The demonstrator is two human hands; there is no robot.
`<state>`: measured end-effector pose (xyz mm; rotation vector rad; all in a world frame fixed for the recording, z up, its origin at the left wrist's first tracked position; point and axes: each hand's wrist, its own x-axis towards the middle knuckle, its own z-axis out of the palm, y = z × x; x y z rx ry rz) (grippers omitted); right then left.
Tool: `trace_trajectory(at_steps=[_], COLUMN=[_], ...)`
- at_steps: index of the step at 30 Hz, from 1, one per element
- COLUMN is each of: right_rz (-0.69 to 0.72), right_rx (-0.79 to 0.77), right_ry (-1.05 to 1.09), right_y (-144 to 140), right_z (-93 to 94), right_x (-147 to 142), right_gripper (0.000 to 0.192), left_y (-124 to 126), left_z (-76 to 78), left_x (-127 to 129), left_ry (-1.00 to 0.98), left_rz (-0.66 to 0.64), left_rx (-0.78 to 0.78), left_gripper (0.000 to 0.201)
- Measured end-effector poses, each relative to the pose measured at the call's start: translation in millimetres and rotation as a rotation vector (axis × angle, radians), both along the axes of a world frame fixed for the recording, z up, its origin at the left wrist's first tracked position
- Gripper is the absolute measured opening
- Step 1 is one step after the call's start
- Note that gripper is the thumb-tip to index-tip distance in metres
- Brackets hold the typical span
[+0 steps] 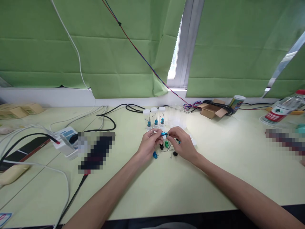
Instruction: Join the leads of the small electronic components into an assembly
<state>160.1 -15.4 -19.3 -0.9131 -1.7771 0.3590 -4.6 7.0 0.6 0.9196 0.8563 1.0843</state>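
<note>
Both my hands meet over the middle of the pale green table point(166, 187). My left hand point(149, 144) and my right hand point(183, 144) pinch a small blue part point(164, 134) with a thin metal pin between their fingertips. Under them lie several small blue, green and black parts point(166, 144) and loose pins point(166, 150); a blue one point(155, 155) sits by my left wrist. Just beyond stand three clear tubes with white caps point(154, 117), each with a blue part inside, and some empty clear tubes point(176, 117).
A white power strip point(64, 140) with black and white cables sits at left, beside a phone point(23, 151). An open cardboard box point(211, 109), a can point(236, 103) and a water bottle point(283, 109) stand at back right. Green blinds hang behind.
</note>
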Motion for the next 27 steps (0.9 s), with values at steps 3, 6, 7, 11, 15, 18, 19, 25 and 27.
trace_trajectory(at_steps=[3, 6, 7, 11, 15, 18, 19, 25, 27], right_rz=[0.005, 0.034, 0.044, 0.074, 0.104, 0.116, 0.117, 0.105, 0.106], right_rx=[-0.072, -0.154, -0.177, -0.224, -0.245, -0.258, -0.263, -0.289, -0.293], right_ry=[0.065, 0.143, 0.166, 0.227, 0.269, 0.296, 0.301, 0.304, 0.308], right_y=[1.6, 3.0, 3.4, 4.3, 5.4, 6.4, 6.6, 5.3, 4.6], right_z=[-2.6, -4.4, -4.7, -4.8, -6.0, -7.0, -6.9, -2.9, -2.0], right_x=[0.5, 0.7, 0.7, 0.7, 0.8, 0.6, 0.5, -0.6, -0.8], right_gripper=[0.007, 0.011, 0.011, 0.014, 0.014, 0.014, 0.014, 0.016, 0.016], left_y=[-0.4, -0.9, -1.1, -1.9, -1.4, -0.7, -0.7, -2.5, -3.1], left_z=[0.8, 1.6, 1.9, 3.1, 2.2, 0.6, 0.3, 1.8, 2.6], left_x=[0.2, 1.0, 1.3, 2.4, 2.6, 2.5, 2.5, 3.0, 3.3], left_ry=[-0.014, -0.025, -0.030, -0.048, -0.054, -0.071, -0.077, -0.069, -0.060], left_rz=[-0.004, -0.004, 0.001, 0.027, 0.025, 0.022, 0.021, 0.002, -0.008], left_rx=[-0.010, -0.008, -0.011, -0.027, -0.028, -0.022, -0.023, -0.013, 0.006], left_gripper=[0.030, 0.027, 0.026, 0.024, 0.022, 0.023, 0.024, 0.026, 0.027])
